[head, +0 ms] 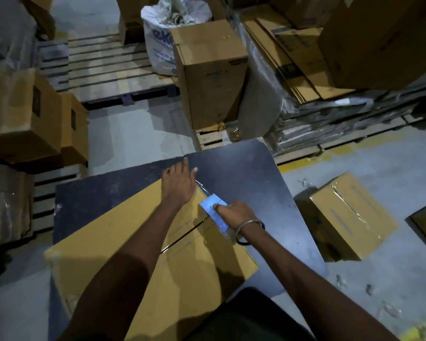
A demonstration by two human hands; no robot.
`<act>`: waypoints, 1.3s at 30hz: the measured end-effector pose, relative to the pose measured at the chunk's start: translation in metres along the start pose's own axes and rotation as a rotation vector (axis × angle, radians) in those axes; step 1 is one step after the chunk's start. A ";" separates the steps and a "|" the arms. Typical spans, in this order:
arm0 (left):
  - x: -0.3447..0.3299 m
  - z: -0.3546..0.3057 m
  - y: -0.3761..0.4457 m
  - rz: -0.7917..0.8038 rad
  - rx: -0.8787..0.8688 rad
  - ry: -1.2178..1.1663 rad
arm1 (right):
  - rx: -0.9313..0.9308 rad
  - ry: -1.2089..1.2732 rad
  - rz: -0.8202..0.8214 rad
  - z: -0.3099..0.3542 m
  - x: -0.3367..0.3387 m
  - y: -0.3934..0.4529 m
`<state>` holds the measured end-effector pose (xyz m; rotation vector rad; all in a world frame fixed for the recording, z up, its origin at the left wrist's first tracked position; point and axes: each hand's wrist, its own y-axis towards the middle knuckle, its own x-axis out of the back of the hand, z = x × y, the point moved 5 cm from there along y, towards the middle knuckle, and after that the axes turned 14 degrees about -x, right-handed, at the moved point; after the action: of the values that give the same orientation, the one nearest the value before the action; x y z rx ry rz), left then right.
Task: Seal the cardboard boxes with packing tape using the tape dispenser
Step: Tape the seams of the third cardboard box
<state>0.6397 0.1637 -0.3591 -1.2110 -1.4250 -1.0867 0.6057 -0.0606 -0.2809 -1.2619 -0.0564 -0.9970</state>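
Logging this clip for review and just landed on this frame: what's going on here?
A person is taping a cardboard box shut on a dark table. The left hand lies flat over the far end of the box, fingers straight, holding it down. The right hand grips a blue tape dispenser set on the centre seam near that far end. Most of the seam toward the person looks untaped. Another box, with tape along its top, lies on the floor to the right.

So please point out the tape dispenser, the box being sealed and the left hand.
Tape dispenser (210, 209): head view, on its blue top plate.
Box (103, 238): head view, on the left top flap.
Left hand (178, 184): head view, on the back of the hand.
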 end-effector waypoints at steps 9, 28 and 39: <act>0.011 -0.020 -0.001 0.136 0.012 0.028 | -0.032 -0.045 -0.050 -0.054 0.011 -0.015; -0.014 -0.130 -0.061 0.338 -0.370 0.043 | -0.068 -0.080 -0.120 -0.115 0.022 -0.042; -0.022 -0.159 -0.088 0.289 -0.392 0.084 | -0.083 -0.088 -0.110 -0.167 0.023 -0.047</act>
<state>0.5713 -0.0058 -0.3588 -1.5719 -0.9602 -1.2281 0.5100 -0.2072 -0.2930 -1.3907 -0.1549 -1.0468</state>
